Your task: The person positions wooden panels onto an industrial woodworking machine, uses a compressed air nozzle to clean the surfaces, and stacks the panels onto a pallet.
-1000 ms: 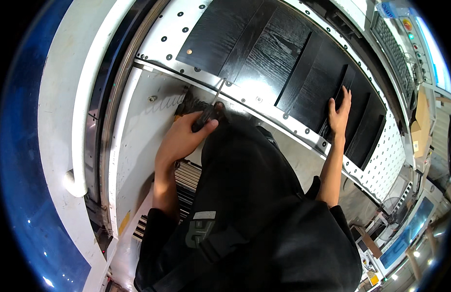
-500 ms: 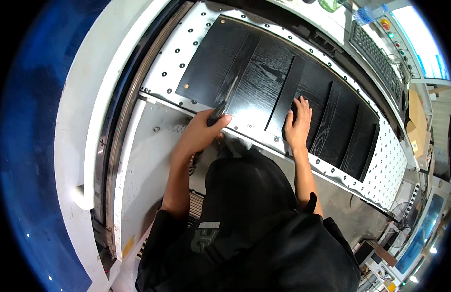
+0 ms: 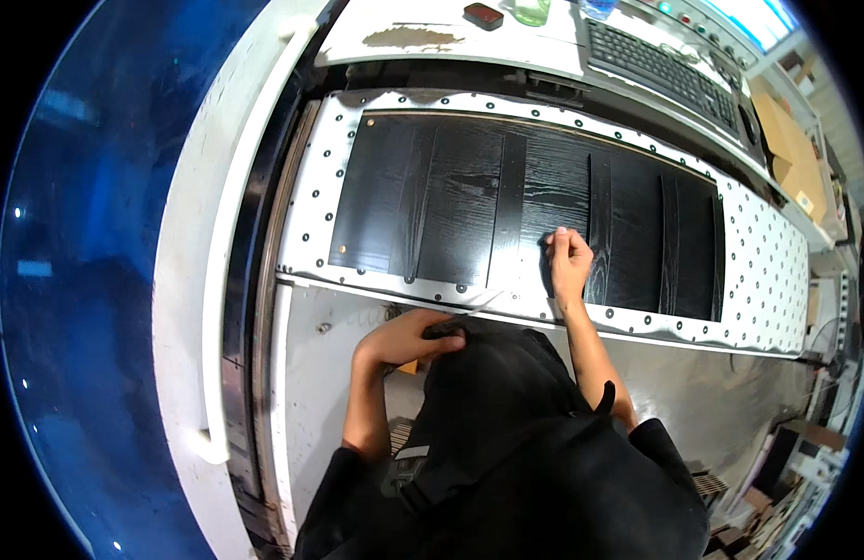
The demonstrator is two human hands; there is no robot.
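A black wood-grained panel (image 3: 465,177) with several raised cross strips lies on a white perforated bed (image 3: 763,252). My left hand (image 3: 399,338) is off the bed's near edge, close to my body. It is closed round a slim black-handled tool (image 3: 441,329), whose thin pale blade points toward the edge; the exact kind does not show. Over the panel's near side, my right hand (image 3: 571,266) is curled, fingertips drawn in, between two strips. Whether something small is inside those fingers is hidden.
Behind the bed runs a white ledge (image 3: 357,42) with a red-and-black box (image 3: 483,16), a green glass (image 3: 532,11) and a keyboard (image 3: 661,75). A white tubular rail (image 3: 229,215) curves along the left. Cardboard (image 3: 788,154) stands at the right.
My left hand has pulled back from the panel toward my body with the tool. My right hand, earlier lying flat with fingers spread, has curled closed. The whole view has shifted and turned.
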